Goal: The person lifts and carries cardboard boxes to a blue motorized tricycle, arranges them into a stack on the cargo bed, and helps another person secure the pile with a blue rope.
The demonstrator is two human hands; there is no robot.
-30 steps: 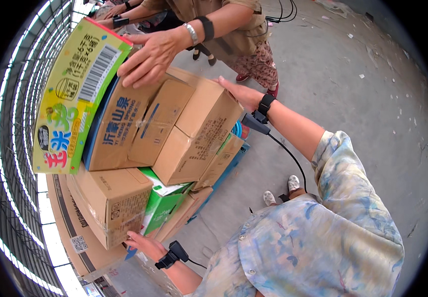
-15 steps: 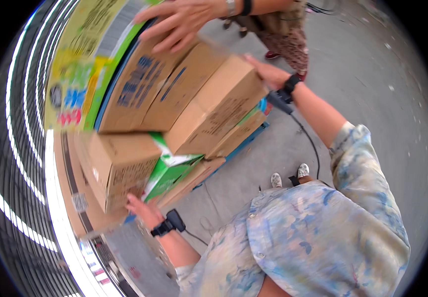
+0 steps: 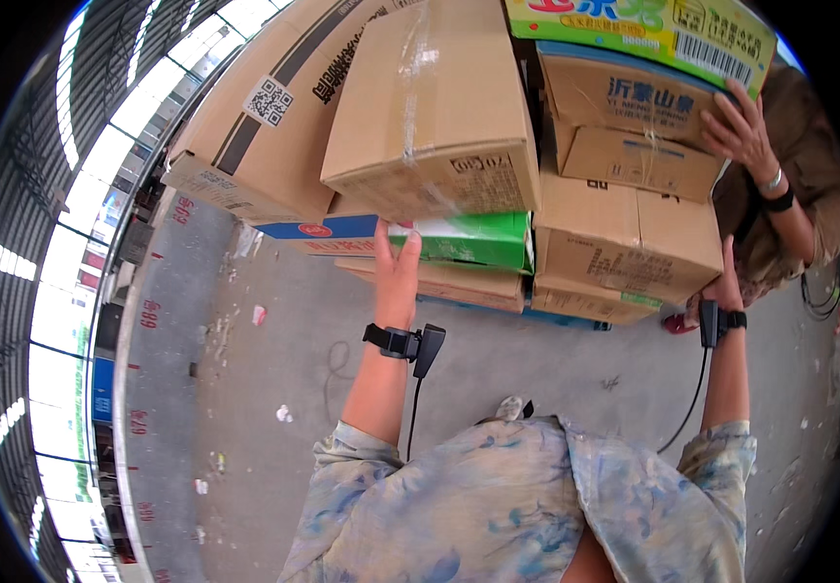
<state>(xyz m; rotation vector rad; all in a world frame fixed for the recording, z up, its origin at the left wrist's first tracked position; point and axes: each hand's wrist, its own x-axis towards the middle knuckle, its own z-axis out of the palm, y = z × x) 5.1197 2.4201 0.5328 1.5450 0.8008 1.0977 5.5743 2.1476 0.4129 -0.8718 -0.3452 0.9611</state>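
Observation:
A stack of brown cardboard boxes (image 3: 634, 238) fills the upper middle, with a green and white carton (image 3: 469, 240) wedged low in it. My left hand (image 3: 396, 272) lies flat, fingers apart, against the green carton under a taped brown box (image 3: 430, 107). My right hand (image 3: 726, 290) presses on the right lower corner of the stack. Both wrists wear black bands with cables. Another person's hand (image 3: 745, 131) rests on an upper box with blue print (image 3: 624, 121), below a green and yellow carton (image 3: 643, 29).
The other person stands close at the right (image 3: 808, 194), behind the stack. A long brown box (image 3: 265, 117) juts out at the upper left. The concrete floor (image 3: 274, 369) has scattered litter and painted red marks along its left edge. A blue pallet edge shows beneath the boxes.
The view has swung around, so the stack now sits ahead at the top instead of at the left. My hands stay on the boxes and the other person's hand remains on an upper box.

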